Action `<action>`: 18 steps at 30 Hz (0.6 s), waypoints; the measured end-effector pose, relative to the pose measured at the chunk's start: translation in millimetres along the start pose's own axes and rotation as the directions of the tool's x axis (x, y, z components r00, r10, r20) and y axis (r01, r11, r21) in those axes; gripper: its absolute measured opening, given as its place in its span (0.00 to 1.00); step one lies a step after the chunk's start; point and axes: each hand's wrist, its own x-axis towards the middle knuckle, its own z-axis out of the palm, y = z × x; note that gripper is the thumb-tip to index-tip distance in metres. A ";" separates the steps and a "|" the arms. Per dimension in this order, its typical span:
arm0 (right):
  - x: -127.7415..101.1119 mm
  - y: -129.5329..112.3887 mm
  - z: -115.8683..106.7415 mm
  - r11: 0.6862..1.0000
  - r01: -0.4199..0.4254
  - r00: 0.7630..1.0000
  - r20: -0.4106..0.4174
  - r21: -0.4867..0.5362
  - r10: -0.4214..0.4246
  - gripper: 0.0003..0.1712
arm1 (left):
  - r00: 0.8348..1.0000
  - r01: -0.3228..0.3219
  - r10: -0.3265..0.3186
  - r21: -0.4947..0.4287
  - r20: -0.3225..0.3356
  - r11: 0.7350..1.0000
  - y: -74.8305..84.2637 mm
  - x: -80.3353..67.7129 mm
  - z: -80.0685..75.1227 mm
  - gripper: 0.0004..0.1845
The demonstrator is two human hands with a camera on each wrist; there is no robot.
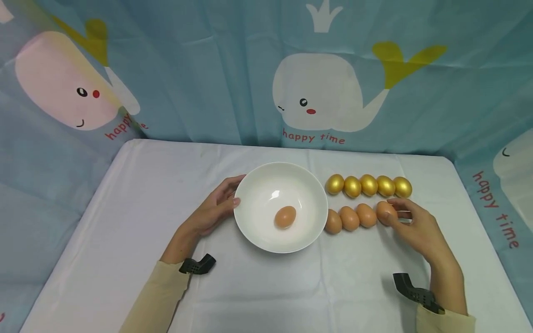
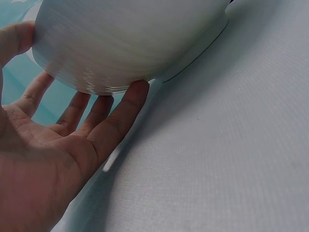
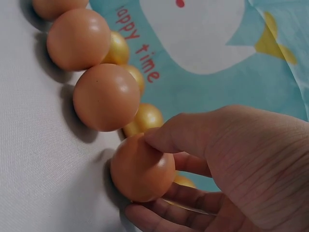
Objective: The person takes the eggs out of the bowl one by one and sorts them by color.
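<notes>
1 egg point(image 1: 285, 217) in bowl point(image 1: 258, 226); 2 egg rows point(image 1: 368, 186) to its right.

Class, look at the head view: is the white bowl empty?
No. One brown egg lies inside the white bowl.

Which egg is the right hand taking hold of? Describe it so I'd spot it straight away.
Start at the white bowl mid-table; to its right lie two rows of eggs. In the nearer row of brown eggs, it is the end brown egg farthest from the bowl, the only one with the right hand curled round it.

The white cloth-covered counter point(image 1: 125, 240) carries a round white ceramic bowl point(image 1: 254, 226) touching the left fingers point(image 1: 226, 196), a row of brown eggs point(image 1: 350, 218) ending at the right fingers point(image 1: 401, 213), and a row of shiny golden eggs point(image 1: 368, 185) beyond.
</notes>
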 end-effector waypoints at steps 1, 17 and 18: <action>0.1 0.3 0.1 1.000 0.001 1.000 0.001 -0.001 -0.001 0.34 | 1.000 0.001 -0.001 -0.001 0.000 1.000 0.1 -0.1 0.0 0.34; -0.2 -3.0 -1.4 1.000 0.006 1.000 0.014 -0.012 -0.006 0.34 | 1.000 -0.003 0.003 -0.009 0.007 1.000 0.0 -0.5 0.3 0.34; -0.3 -3.1 -1.1 1.000 0.008 1.000 0.011 -0.012 -0.008 0.34 | 1.000 -0.003 0.003 -0.007 0.006 1.000 0.0 -0.4 0.0 0.34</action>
